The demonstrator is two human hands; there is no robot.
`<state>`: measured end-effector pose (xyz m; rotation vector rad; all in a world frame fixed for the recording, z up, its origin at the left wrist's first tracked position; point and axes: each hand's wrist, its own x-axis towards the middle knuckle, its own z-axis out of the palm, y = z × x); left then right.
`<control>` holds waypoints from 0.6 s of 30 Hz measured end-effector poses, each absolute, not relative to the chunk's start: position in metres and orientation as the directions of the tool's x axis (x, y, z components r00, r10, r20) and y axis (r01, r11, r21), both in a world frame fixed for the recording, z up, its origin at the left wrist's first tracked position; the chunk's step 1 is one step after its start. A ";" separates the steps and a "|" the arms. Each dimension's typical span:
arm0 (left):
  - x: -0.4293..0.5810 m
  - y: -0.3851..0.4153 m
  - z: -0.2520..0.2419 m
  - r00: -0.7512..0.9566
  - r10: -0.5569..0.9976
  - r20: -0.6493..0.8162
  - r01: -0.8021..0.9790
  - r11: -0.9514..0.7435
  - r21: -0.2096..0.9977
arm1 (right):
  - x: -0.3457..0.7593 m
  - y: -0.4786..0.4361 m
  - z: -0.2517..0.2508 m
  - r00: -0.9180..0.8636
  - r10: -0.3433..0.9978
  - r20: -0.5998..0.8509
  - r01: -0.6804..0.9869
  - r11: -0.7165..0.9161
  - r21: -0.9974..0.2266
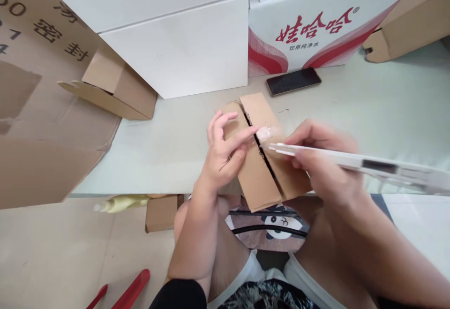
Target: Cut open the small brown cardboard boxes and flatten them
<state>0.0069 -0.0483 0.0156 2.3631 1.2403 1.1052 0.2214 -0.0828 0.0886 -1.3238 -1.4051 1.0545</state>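
A small brown cardboard box (258, 177) rests on the near edge of the pale table (158, 145), its two top flaps meeting along a dark seam. My left hand (223, 152) lies on the left flap, fingers curled, with the index finger pressing a strip of clear tape (265, 134) over the seam. My right hand (321, 161) sits on the right flap and grips a long white strip-like object (369, 164) that runs from the seam off to the right; what it is I cannot make out.
Large white boxes (183, 41) and a red-and-white printed carton (316, 23) stand at the back. A dark phone (293, 80) lies behind the small box. A small open cardboard box (116, 86) sits left, flat cardboard (38, 126) beside it. Red handles (130, 290) lie on the floor.
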 end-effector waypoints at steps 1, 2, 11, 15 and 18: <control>0.006 -0.049 0.015 0.363 0.776 0.515 0.601 -0.618 0.507 | 0.226 -0.081 0.089 0.003 0.997 0.072 0.123 0.071 -0.990; 0.006 -0.049 0.016 0.374 0.771 0.515 0.609 -0.623 0.491 | 0.232 -0.078 0.088 0.041 0.994 0.101 0.031 0.100 -0.995; 0.005 -0.050 0.024 0.342 0.762 0.549 0.613 -0.624 0.485 | 0.266 -0.028 0.021 0.228 0.974 -0.008 0.454 -0.114 -0.884; 0.009 -0.063 0.039 0.387 0.774 0.501 0.609 -0.623 0.492 | 0.262 -0.031 0.004 -0.049 0.978 -0.205 0.758 -0.097 -0.645; 0.021 -0.079 0.055 0.418 0.776 0.473 0.622 -0.624 0.473 | 0.259 -0.034 0.000 -0.081 0.987 -0.139 0.770 -0.026 -0.638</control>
